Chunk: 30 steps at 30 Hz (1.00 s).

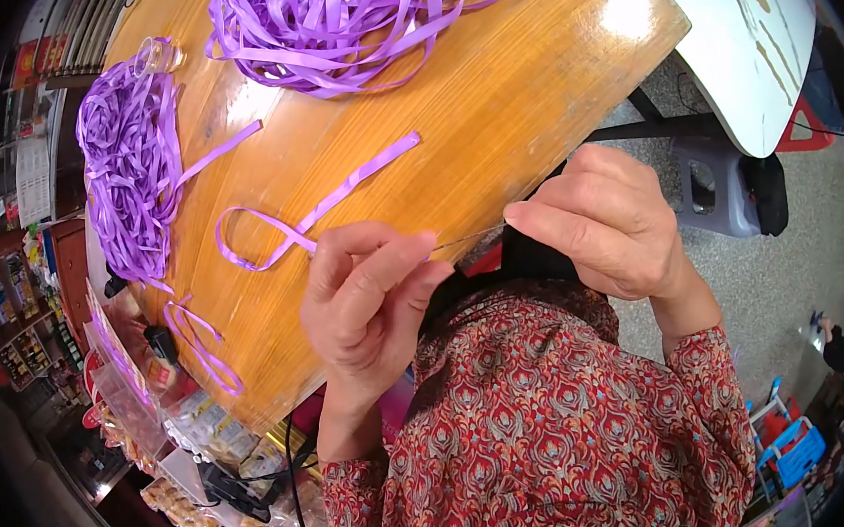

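My left hand (365, 294) is closed in a pinch near the table's front edge. Between its fingertips and those of my right hand (604, 223) runs a thin dark strand (469, 237), stretched straight; whether it is wire, thread or a needle cannot be made out. My right hand pinches its other end, just beyond the table edge. A strip of purple ribbon (354, 181) lies on the wooden table (494, 101), makes a loop and passes behind my left hand. My fingers hide whether they also grip the ribbon.
A large tangled heap of purple ribbon (327, 23) covers the far part of the table, and a second heap (127, 171) lies along its left side. A small clear cup (154, 57) stands beside that. Beyond the right edge are a white table (755, 62) and a grey stool (711, 187).
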{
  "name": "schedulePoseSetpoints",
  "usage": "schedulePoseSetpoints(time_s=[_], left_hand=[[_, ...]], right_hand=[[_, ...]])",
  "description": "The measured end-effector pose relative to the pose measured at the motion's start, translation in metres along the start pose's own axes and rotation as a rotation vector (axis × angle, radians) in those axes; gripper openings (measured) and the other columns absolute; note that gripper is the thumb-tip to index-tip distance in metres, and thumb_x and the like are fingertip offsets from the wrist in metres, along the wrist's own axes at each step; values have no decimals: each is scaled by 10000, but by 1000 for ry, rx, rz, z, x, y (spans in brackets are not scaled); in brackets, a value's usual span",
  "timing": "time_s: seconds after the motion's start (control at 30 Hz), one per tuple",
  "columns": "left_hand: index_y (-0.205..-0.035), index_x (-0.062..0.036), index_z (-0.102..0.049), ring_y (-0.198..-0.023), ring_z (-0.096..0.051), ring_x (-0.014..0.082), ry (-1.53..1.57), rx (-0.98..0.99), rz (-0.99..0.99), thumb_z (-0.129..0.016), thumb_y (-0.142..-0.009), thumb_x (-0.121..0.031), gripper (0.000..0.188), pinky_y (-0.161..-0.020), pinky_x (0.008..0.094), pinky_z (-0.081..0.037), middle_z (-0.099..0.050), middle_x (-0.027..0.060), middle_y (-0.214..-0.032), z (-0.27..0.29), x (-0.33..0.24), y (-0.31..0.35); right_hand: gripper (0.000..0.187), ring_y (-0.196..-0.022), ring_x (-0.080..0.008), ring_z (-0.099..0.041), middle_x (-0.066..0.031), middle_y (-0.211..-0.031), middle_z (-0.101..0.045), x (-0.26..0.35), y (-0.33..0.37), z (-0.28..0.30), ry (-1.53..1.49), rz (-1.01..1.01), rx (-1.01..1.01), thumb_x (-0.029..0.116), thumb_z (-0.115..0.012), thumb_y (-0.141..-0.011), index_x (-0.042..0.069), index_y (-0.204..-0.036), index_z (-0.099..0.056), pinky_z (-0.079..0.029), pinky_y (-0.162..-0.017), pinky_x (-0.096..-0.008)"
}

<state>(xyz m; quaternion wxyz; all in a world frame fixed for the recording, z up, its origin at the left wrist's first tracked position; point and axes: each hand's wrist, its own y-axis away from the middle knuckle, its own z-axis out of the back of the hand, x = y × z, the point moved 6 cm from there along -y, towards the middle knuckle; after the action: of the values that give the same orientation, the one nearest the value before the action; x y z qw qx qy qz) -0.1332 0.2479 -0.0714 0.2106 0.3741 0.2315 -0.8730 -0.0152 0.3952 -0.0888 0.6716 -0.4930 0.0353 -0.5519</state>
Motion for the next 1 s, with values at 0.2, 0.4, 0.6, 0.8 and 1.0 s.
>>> schedulePoseSetpoints(time_s=[0.2, 0.4, 0.6, 0.8, 1.0], left_hand=[[-893, -1, -633, -729, -549, 202, -149, -25, -127, -698, -787, -50, 133, -577, 285, -433, -584, 81, -821, -1, -2, -2], [-816, 12, -593, -671, -547, 204, 161, 49, 118, -582, -899, -118, 155, -585, 274, -425, -583, 94, -743, -6, 7, 4], [-803, 21, -578, -642, -542, 175, 193, 108, 242, -532, -935, -110, 191, -560, 274, -413, -571, 89, -700, -6, 14, 9], [-870, 25, -610, -605, -504, 164, 79, 126, 167, -545, -930, -135, 183, -544, 271, -391, -564, 79, -725, -5, 9, 5], [-1059, 6, -645, -612, -501, 160, 39, 76, 126, -722, -784, -113, 310, -534, 253, -387, -555, 66, -748, -1, 0, -1]], right_hand=[[294, -563, -204, -532, -88, -729, -601, 0, 1, -3, -23, 40, -52, 47, -608, -597, -33, -870, -682, -394, -469, -297], [270, -548, -186, -516, -87, -741, -614, 5, 2, -1, -19, 84, -71, 68, -606, -623, -32, -862, -683, -374, -455, -287], [284, -539, -177, -500, -82, -742, -614, 9, 3, -2, 28, 157, -30, 97, -610, -618, -29, -862, -685, -360, -446, -275], [309, -544, -186, -507, -84, -742, -607, 7, -1, 1, -13, 110, -21, 97, -612, -592, -34, -864, -682, -363, -451, -290], [325, -542, -199, -509, -96, -739, -605, 4, -1, 0, 5, 80, -3, 97, -607, -585, -42, -870, -678, -360, -451, -301]])
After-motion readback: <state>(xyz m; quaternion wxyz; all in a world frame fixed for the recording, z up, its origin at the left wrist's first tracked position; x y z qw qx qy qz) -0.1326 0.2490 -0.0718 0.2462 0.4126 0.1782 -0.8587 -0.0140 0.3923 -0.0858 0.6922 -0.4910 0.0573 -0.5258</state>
